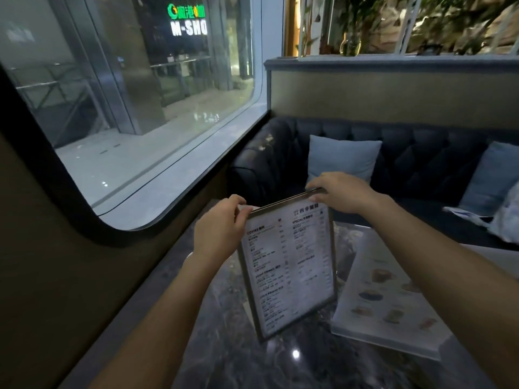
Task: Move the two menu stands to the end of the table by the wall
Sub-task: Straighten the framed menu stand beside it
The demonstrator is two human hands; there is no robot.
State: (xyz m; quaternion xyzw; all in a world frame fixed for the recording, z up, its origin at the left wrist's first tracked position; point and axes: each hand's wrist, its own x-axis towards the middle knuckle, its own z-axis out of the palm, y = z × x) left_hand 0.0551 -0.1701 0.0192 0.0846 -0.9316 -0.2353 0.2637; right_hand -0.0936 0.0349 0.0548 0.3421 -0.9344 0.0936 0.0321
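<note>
The scene is dim indoors, with most light coming through the large window [146, 113] in the upper left of the frame, where the pale floor outside glares softly. A lit sign [188, 21] at the top glows green and white, slightly bloomed. A small bright specular spot sits on the glossy dark table [295, 354] near the bottom centre. The sofa [421, 153] at centre right sinks into near-black shadow. Wide-angle distortion bends the window frame and stretches the forearms toward the lower edges. Fine print on the menu stand [289, 268] is soft and barely legible.
</note>
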